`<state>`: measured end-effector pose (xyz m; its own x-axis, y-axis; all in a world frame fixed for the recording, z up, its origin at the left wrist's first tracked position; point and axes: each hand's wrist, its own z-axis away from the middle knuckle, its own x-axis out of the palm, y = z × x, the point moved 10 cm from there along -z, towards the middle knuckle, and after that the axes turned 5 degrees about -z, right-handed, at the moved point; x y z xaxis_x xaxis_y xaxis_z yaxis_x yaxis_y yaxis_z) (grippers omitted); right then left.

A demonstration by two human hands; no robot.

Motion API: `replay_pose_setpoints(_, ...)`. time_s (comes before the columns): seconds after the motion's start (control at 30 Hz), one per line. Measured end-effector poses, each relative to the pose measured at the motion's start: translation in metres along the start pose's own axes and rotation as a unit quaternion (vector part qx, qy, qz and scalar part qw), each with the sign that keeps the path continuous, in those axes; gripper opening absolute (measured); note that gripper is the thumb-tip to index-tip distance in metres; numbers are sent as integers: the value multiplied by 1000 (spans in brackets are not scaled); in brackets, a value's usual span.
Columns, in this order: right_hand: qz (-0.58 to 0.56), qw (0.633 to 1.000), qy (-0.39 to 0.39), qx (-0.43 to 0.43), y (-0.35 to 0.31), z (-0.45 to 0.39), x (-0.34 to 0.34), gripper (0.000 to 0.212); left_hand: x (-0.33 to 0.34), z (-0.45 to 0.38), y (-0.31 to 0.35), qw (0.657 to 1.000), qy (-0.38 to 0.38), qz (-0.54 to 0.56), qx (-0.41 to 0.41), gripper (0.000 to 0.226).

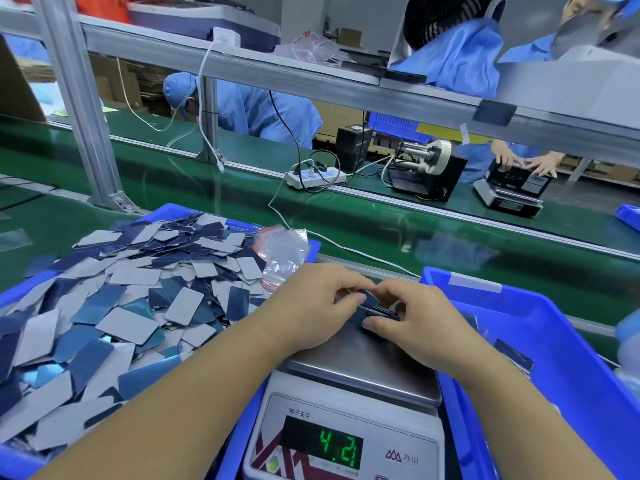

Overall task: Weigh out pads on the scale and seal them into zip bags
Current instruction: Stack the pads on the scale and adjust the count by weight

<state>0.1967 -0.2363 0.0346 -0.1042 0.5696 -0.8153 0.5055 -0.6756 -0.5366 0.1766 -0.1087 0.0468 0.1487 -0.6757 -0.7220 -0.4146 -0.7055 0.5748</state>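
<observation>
Both hands are over the far edge of the scale (363, 362). The left hand (311, 306) and the right hand (412, 320) pinch a small dark stack of pads (375, 306) between curled fingers, holding it together just above the steel plate. The screen shows 4.21. This looks like the weighing step, with the stack being squared up. A big pile of loose pads (138, 306) fills the blue tray on the left, and zip bags (284, 251) lie at its far right corner. Next, I think, a bag is needed, then the stack goes inside.
</observation>
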Motion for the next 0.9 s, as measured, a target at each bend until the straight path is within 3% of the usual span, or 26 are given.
replay_pose_setpoints(0.1, -1, 1000, -2, 1, 1, -1, 1, 17, -6, -1, -8, 997, 29, 55, -35, 18)
replay_pose_setpoints(0.2, -7, 1000, 1, -1, 1, -2, 0, 19, -18, -3, -25, 984, 67, 134, -92, 25)
replay_pose_setpoints(0.37, -6, 1000, 1, -16, -3, 0, -1, 26, -34, 0, -47, 939, 150, 270, -152, 29)
replay_pose_setpoints(0.6, 5, 994, 49, -96, -27, 4, -8, 25, -16, 4, -61, 904, 138, 336, -226, 29)
replay_pose_setpoints(0.7, 9, 993, 60, -98, -30, 5, -5, 35, -7, 3, -57, 908, 106, 335, -228, 37)
replay_pose_setpoints(0.8, 40, 993, 49, -104, -36, 5, 1, 47, -4, 3, -55, 930, 83, 281, -222, 27)
replay_pose_setpoints(0.9, 77, 989, 53, -118, -44, 4, 3, 45, -7, 2, -57, 949, 78, 220, -211, 12)
